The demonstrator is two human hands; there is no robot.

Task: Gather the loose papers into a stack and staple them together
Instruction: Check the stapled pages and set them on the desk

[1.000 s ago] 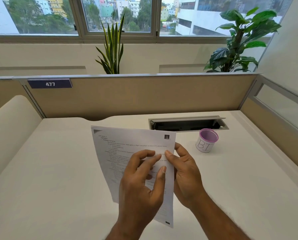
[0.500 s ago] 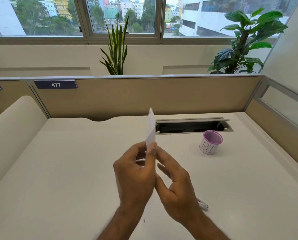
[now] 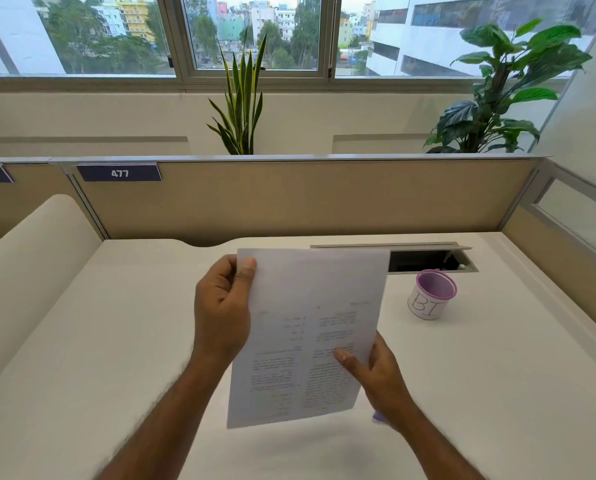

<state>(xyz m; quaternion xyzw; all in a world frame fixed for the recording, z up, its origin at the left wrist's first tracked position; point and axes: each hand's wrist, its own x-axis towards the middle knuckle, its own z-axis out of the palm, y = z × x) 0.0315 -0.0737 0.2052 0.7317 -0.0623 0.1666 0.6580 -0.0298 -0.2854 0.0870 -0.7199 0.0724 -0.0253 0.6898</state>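
I hold the printed papers (image 3: 307, 327) up above the white desk (image 3: 116, 341), its blank back side toward me with text showing through. My left hand (image 3: 222, 313) pinches the top left corner, thumb on the front. My right hand (image 3: 376, 372) grips the lower right edge, thumb pressed on the sheet. How many sheets are in the bundle cannot be told. A small purple-white bit of the stapler (image 3: 377, 416) peeks out under my right wrist on the desk.
A purple mesh cup (image 3: 431, 294) labelled "BI" stands to the right of the papers. Behind it is an open cable tray (image 3: 428, 259) in the desk. A beige partition (image 3: 289, 199) closes the back and right side.
The papers turned from text-side facing me, through edge-on, to back side facing me. My left hand shifted to the top left corner and my right hand dropped to the lower right edge.
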